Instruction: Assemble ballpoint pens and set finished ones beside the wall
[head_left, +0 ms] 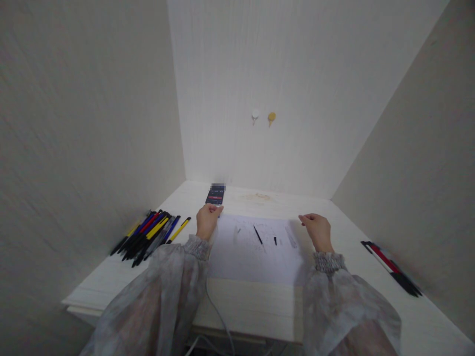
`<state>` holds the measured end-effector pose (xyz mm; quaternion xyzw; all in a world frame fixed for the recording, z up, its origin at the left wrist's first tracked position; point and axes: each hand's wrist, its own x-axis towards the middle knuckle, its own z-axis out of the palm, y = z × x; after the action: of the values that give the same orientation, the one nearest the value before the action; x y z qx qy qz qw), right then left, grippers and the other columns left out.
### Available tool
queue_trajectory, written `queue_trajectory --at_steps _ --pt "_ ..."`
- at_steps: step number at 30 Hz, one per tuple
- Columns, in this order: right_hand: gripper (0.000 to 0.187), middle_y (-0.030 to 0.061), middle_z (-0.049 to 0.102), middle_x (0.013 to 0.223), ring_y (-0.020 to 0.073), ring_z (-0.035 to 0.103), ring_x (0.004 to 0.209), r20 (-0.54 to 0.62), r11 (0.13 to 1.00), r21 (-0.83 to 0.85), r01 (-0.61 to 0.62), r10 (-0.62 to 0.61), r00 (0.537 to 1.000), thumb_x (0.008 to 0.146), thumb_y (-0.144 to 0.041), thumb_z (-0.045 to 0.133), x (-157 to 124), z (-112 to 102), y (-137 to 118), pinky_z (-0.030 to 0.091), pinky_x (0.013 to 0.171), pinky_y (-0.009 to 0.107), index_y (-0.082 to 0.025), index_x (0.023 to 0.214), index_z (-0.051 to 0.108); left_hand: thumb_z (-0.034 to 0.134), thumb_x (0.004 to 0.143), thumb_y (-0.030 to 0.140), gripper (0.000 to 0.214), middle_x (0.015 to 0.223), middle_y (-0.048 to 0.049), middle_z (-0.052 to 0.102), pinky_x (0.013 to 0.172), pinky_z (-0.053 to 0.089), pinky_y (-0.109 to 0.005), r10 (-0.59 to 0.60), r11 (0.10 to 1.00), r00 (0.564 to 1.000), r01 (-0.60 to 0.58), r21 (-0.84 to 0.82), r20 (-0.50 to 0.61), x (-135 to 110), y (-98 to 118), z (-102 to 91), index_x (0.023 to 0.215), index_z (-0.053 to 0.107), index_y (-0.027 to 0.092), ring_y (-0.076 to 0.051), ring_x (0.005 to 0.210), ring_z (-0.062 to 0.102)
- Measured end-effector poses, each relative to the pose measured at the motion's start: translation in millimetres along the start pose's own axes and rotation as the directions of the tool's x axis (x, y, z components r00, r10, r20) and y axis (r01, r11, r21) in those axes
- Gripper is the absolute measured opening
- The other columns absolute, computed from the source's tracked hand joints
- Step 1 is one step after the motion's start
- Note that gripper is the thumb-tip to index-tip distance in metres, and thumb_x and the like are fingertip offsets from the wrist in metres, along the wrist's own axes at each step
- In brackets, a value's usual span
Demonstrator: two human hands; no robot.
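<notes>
A white sheet of paper (237,267) lies flat on the desk between my hands. On it are a thin black pen piece (258,234), a short black piece (275,241), a clear tube (291,236) and a few smaller bits too small to name. My left hand (207,221) is by the sheet's upper left corner, just below a phone (215,196), thumb and fingertips pinched together. Off the sheet's upper right corner, my right hand (318,231) is closed in a similar pinch. Whatever either hand holds, if anything, is too small to make out.
Many pens (148,235) in several colours are piled on the left, one yellow pen (179,230) beside them. A smaller group of pens (393,269) lies along the right wall. A cable (218,309) hangs over the front edge. Two hooks (272,116) are on the back wall.
</notes>
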<state>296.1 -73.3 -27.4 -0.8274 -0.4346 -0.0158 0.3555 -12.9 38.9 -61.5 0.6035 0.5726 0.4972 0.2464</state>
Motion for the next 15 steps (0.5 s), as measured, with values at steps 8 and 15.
queue_trajectory --at_steps 8,15 --pt "0.029 0.0041 0.063 0.059 0.0164 0.055 0.059 0.014 0.997 0.021 0.076 -0.077 0.997 0.068 -0.038 0.044 -7.6 6.9 -14.2 0.034 0.054 0.024 -0.016 0.062 0.062 0.054 0.067 0.042 0.026 0.071 -0.0030 0.058 0.066 0.038 -0.026 0.211 0.949 0.920 -0.274 0.157 0.331 -19.1 10.1 11.9 0.068 0.061 0.017 -0.015 0.070 0.052" --pt "0.026 0.0034 0.063 0.065 0.0141 0.055 0.062 0.205 0.955 0.061 0.290 -0.296 0.933 0.071 -0.032 0.043 -28.9 27.3 -36.5 0.035 0.057 0.022 -0.015 0.068 0.063 0.062 0.061 0.040 0.026 0.087 -0.0065 0.053 0.082 0.035 -0.032 0.336 0.863 0.810 -0.469 0.187 0.481 -31.5 14.7 25.6 0.072 0.065 0.017 -0.020 0.088 0.047"
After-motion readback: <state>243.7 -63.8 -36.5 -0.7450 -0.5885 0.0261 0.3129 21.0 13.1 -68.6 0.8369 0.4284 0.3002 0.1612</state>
